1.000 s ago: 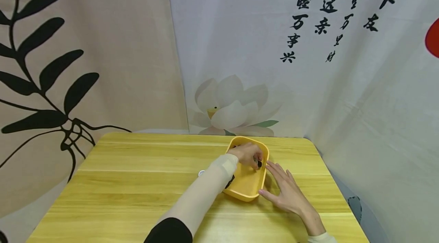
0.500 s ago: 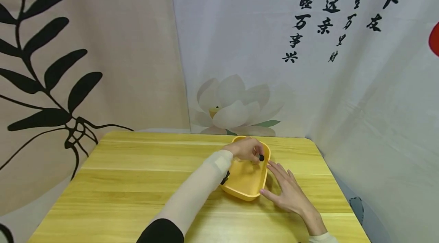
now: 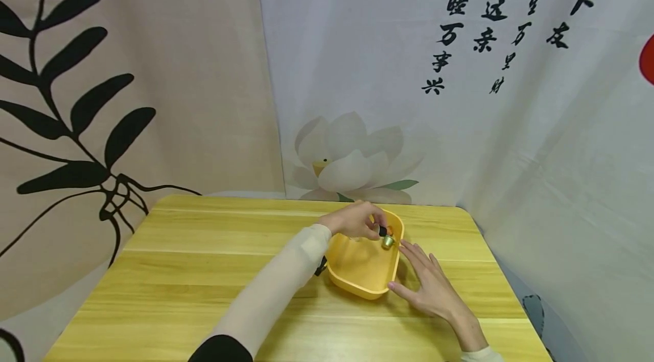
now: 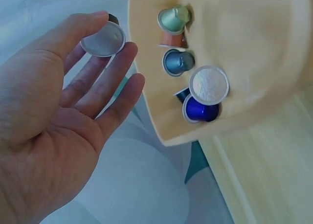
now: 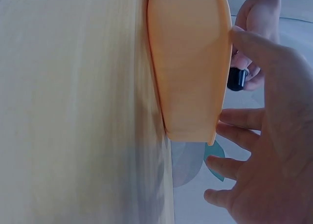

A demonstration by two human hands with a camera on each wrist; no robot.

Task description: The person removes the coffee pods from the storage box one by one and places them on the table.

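Over the far end of a yellow plastic tray (image 3: 364,294), my left hand (image 3: 356,220) pinches a black coffee capsule (image 5: 237,79) between thumb and fingertips. In the left wrist view that capsule's silvery foil lid faces the camera. Several capsules lie in the tray: a pale green one (image 4: 173,19), an orange one (image 4: 173,39), a grey-blue one (image 4: 178,62), a dark blue one (image 4: 207,112) and one showing its foil lid (image 4: 209,85). My right hand (image 3: 431,288) has its fingers spread, thumb and fingertips against the tray's right side.
The tray stands on a wood-grain table (image 3: 204,271), near its back edge. Behind hangs a pale curtain (image 3: 347,67) printed with a lotus and black writing.
My left hand has lifted and drawn leftward with the black capsule, uncovering the green and orange capsules in the tray. My right hand stays at the tray's side.
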